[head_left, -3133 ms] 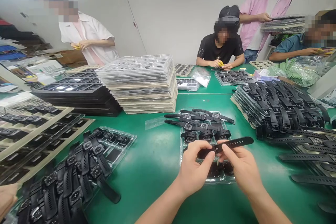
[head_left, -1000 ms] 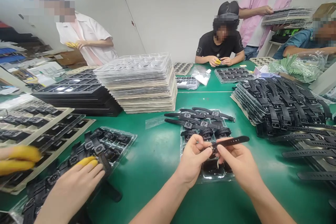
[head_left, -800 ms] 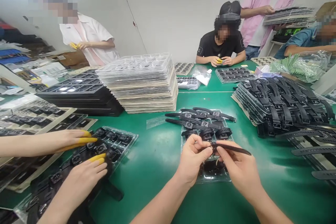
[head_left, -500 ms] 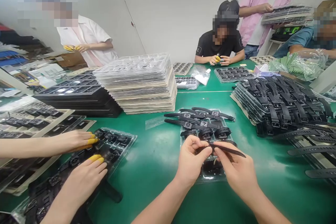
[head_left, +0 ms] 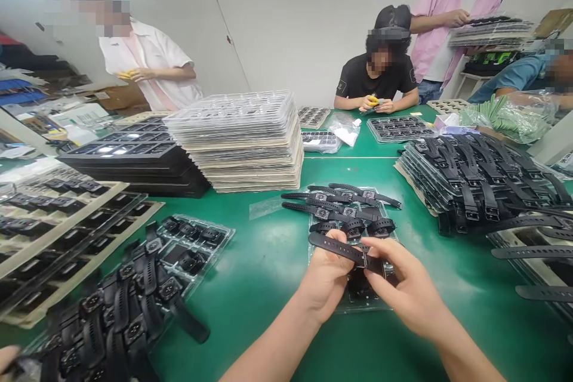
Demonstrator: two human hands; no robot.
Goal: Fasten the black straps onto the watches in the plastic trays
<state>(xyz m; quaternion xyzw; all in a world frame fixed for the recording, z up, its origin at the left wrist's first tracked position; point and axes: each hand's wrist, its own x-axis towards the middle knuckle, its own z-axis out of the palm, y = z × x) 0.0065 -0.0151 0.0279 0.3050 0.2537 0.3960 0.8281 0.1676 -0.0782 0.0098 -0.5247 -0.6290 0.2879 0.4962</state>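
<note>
Both my hands grip one black smartwatch (head_left: 340,249) by its perforated strap. My left hand (head_left: 326,277) is closed round the strap, its loose end pointing up and left. My right hand (head_left: 398,274) pinches the strap near the buckle with thumb and fingers. My fingers hide much of the watch. Under my hands lies a clear plastic tray (head_left: 313,250), partly covered by them. Its far rows hold several black watches (head_left: 351,213), some with straps laid out flat and others with straps curled.
Loose watches (head_left: 134,310) and another clear tray (head_left: 219,256) lie at left. Behind stand stacked clear trays (head_left: 233,149) and black trays (head_left: 134,173). Watches top a tray pile (head_left: 478,173) at right. Co-workers sit and stand around the green table (head_left: 250,286); a hand (head_left: 6,358) shows at lower left.
The watch strap has swung from pointing right to pointing up-left across my left hand. A co-worker's two hands have left the tray at left.
</note>
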